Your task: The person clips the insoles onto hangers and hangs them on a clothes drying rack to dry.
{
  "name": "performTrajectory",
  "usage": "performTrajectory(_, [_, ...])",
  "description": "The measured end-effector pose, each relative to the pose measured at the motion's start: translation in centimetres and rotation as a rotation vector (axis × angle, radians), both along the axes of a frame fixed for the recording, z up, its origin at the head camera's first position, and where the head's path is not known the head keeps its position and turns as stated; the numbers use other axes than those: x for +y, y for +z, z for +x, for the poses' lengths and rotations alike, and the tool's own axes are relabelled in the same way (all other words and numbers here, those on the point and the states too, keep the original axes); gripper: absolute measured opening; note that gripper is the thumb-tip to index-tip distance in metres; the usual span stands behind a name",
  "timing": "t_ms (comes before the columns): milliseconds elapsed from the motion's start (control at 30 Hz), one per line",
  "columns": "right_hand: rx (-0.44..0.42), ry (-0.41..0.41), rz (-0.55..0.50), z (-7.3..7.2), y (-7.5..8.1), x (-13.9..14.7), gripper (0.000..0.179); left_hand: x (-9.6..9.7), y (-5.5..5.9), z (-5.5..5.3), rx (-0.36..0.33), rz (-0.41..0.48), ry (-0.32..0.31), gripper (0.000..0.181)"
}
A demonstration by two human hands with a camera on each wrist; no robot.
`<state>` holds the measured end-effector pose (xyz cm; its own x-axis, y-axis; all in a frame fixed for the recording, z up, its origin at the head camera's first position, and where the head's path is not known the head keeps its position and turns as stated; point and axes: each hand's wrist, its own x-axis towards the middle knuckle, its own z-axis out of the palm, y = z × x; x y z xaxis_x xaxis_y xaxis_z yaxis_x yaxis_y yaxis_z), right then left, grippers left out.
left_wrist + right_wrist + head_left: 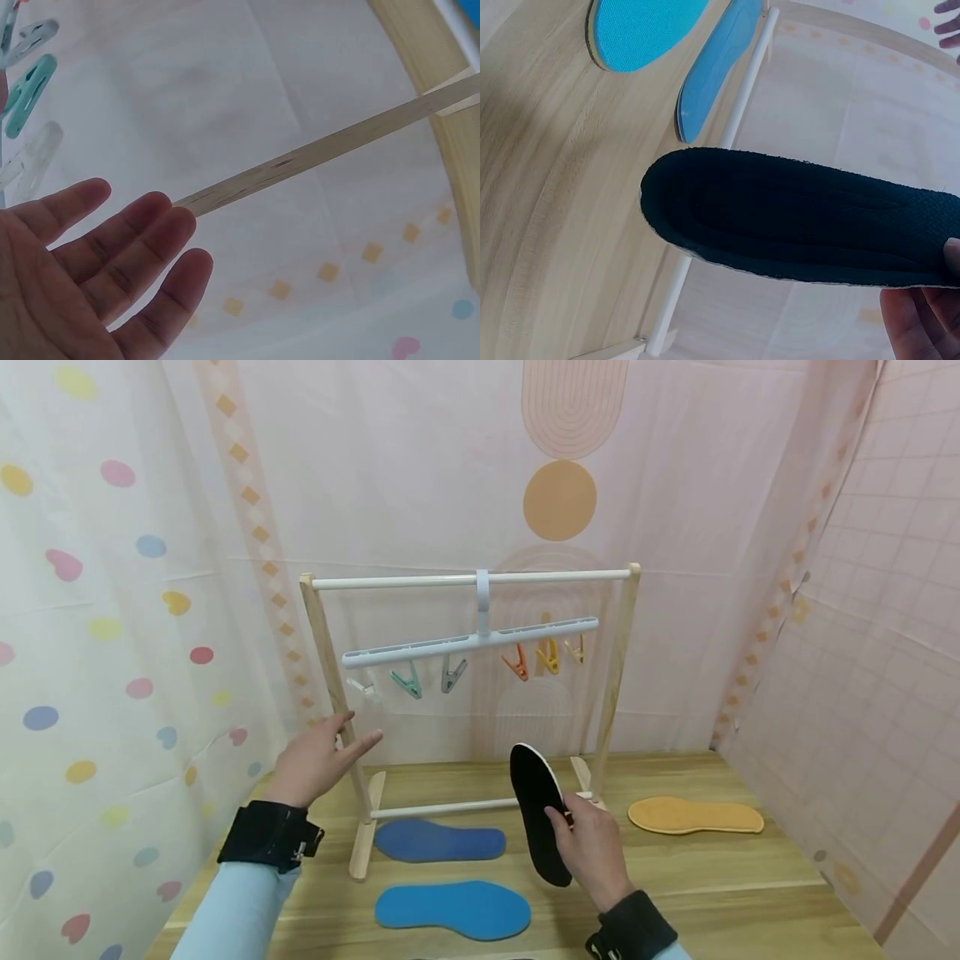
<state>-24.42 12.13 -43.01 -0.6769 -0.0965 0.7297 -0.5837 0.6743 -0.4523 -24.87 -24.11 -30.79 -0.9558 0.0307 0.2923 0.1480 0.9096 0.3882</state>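
A black insole [537, 810] with a pale edge is held up over the table by my right hand [596, 852], thumb on its dark face and fingers behind. In the right wrist view the insole [795, 217] spans the middle of the picture. My left hand [318, 760] is beside the left post of a wooden rack [324, 643], fingers spread, holding nothing. In the left wrist view its fingertips overlap the end of the post [300, 161]. From the rack's white top rod hangs a light blue hanger [420, 649] with several coloured clips, including a green clip [407, 680] and an orange clip [517, 662].
On the wooden table [675, 893] lie a dark blue insole [440, 841], a bright blue insole [453, 910] and, to the right, a yellow insole [695, 816]. The rack's low white bar [442, 809] runs behind the dark blue one. Patterned curtains [420, 460] surround the table.
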Motion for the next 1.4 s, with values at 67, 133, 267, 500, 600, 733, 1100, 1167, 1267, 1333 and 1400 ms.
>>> performTrajectory(67, [0.002,0.005,0.003,0.0,0.0,-0.1,0.022,-0.1,0.5,-0.2,0.002,0.007,-0.002,0.086])
performTrajectory(133, [0.000,0.009,0.002,0.0,0.1,-0.2,0.022,-0.2,1.0,-0.4,0.007,0.011,-0.005,0.086])
performTrajectory(267, [0.001,0.012,0.004,0.0,0.1,-0.2,0.022,-0.3,1.7,-0.5,0.020,0.021,-0.006,0.084])
performTrajectory(500, [0.011,0.013,0.004,0.0,0.0,-0.3,0.023,-0.5,2.7,-1.1,0.018,0.042,-0.002,0.086])
performTrajectory(600, [0.016,0.015,-0.004,0.0,-0.1,-0.5,0.023,-0.6,3.2,-1.3,0.011,0.062,-0.004,0.086])
performTrajectory(733, [0.008,0.013,-0.011,0.1,-0.2,-0.8,0.020,-0.5,3.7,-1.5,0.007,0.068,-0.006,0.087])
performTrajectory(1100, [-0.012,0.033,-0.019,0.1,-0.5,-0.8,0.014,-0.4,3.9,-1.6,0.029,0.128,-0.018,0.081])
performTrajectory(1167, [-0.014,0.035,-0.015,0.0,-0.5,-0.7,0.013,-0.3,3.6,-1.6,0.044,0.142,-0.032,0.075])
performTrajectory(1267, [-0.016,0.040,-0.010,0.0,-0.4,-0.5,0.011,-0.1,3.3,-1.5,0.065,0.162,-0.050,0.068])
performTrajectory(1333, [-0.022,0.038,-0.006,0.0,-0.4,-0.4,0.011,0.2,3.0,-1.5,0.075,0.172,-0.057,0.065])
performTrajectory(1400, [-0.027,0.036,-0.003,0.0,-0.3,-0.4,0.011,0.4,2.8,-1.4,0.079,0.181,-0.057,0.065])
